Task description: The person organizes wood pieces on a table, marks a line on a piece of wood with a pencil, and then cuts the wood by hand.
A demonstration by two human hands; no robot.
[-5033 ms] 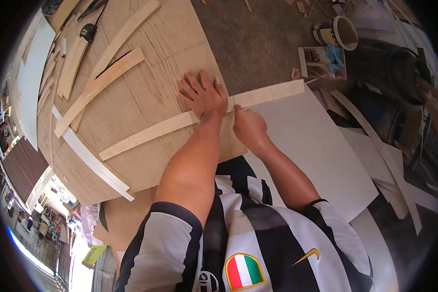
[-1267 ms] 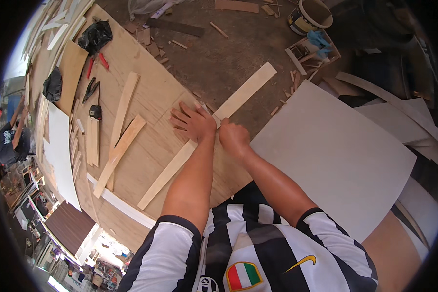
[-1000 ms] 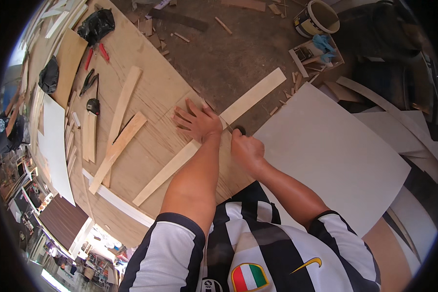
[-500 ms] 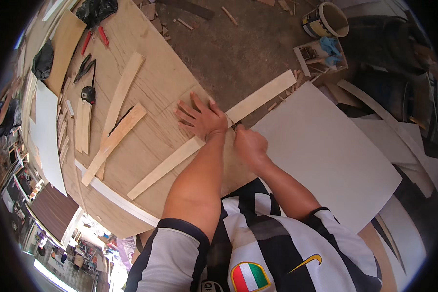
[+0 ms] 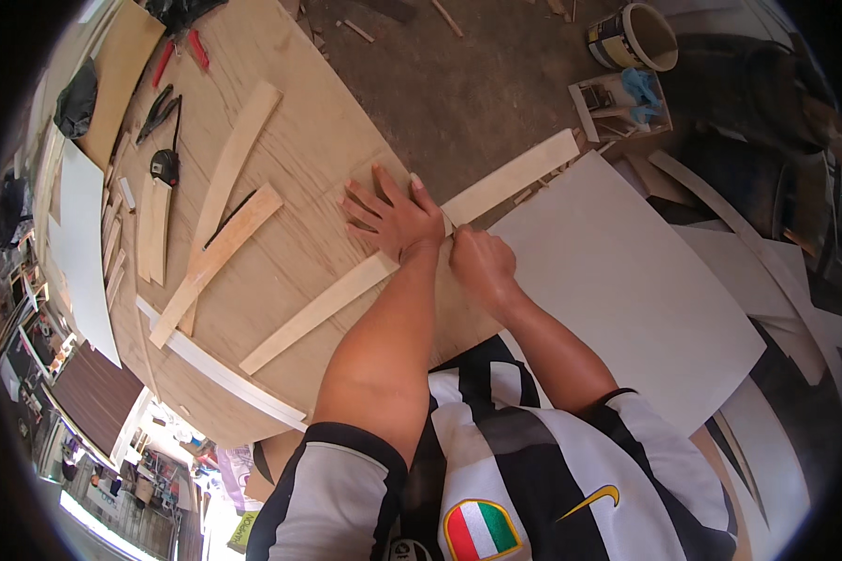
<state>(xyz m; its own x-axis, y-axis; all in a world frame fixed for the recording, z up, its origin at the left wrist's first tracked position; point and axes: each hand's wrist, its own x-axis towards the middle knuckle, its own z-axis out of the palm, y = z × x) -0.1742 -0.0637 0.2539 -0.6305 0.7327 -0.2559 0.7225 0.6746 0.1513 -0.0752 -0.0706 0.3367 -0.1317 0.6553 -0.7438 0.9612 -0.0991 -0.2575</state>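
Note:
A long pale wooden strip lies slantwise over the corner of a plywood sheet, its far end sticking out past the sheet's edge. My left hand rests across the strip, open, its fingers spread over the plywood. Right beside it my right hand is closed in a fist against the strip's near edge. Whatever is in the fist is hidden; only a thin dark bit shows where it meets the wood. To the left, two more wooden strips lie crossed, with a pencil-like dark stick on top.
At far left lie a tape measure, black-handled pliers and a red-handled tool. A white panel lies to my right. Beyond it stand a wooden box with a blue cloth and a bucket. Offcuts are scattered on the floor.
My right fist has shifted slightly up toward the strip, and the dark bit beyond it shows less. My left hand stays spread on the wood. The whole view has shifted slightly.

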